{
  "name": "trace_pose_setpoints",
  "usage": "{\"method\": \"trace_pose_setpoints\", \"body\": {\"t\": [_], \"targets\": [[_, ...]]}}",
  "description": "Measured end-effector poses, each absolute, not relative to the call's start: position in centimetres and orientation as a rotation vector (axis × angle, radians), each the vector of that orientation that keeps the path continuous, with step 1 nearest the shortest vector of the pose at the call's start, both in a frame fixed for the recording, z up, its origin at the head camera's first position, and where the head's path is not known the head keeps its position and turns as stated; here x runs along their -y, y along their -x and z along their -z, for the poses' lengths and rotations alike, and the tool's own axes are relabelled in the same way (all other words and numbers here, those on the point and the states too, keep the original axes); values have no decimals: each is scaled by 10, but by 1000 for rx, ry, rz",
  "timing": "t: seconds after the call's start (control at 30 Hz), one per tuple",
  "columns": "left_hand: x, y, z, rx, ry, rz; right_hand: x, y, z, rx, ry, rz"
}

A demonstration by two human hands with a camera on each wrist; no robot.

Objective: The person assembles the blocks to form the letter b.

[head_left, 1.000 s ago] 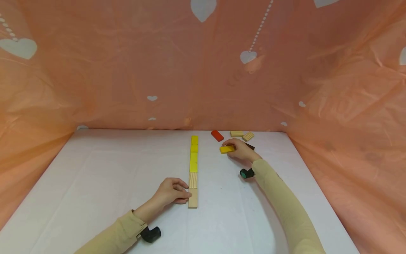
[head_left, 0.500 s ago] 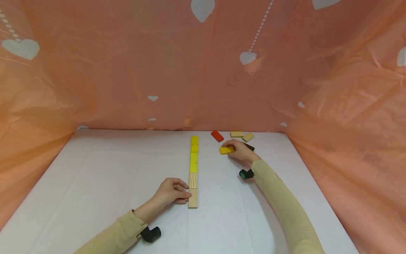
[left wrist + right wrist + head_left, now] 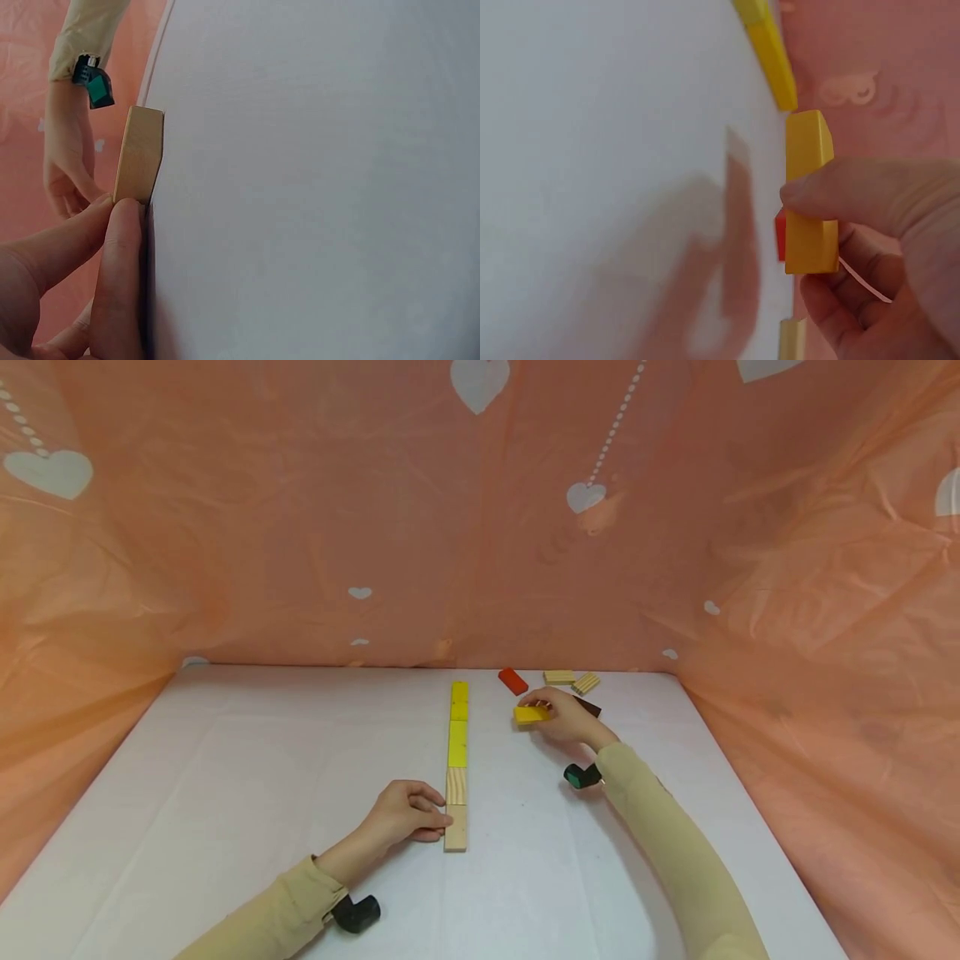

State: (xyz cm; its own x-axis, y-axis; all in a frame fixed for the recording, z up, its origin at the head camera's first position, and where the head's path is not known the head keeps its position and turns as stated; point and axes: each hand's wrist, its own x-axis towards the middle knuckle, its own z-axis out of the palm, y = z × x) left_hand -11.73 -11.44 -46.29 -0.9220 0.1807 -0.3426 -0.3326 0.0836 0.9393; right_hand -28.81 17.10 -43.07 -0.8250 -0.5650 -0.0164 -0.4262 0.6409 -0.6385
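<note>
Yellow block [image 3: 528, 716], one: pinched in the right hand [image 3: 566, 716], right of the row of blocks [image 3: 458, 743], now raised and slightly nearer it, thus, we judge, in transit, unplaced; left hand [image 3: 401, 810]: fingertips against the row's near end, unclasped

We're looking at a white table [image 3: 262, 760], and down it runs a straight line of blocks [image 3: 457, 772]: yellow blocks [image 3: 458, 743] nearest the far edge, then a grained wooden block [image 3: 457, 787], then a plain wooden block [image 3: 457, 832]. Right of those, by the far edge, we spot a red block [image 3: 513, 682], a pale block [image 3: 558, 677], an angled pale block [image 3: 586, 684] just beside it, and a dark block [image 3: 588, 707], partly hidden.
</note>
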Motion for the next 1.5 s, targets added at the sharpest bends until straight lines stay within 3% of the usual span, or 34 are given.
{"method": "trace_pose_setpoints", "body": {"t": [0.67,1.5], "targets": [[116,117,461,-2000,132,-1885,-144,259,422,-2582,982,1034],[115,117,461,-2020,163,-1874,-118,238,452,-2451,994,979]]}}
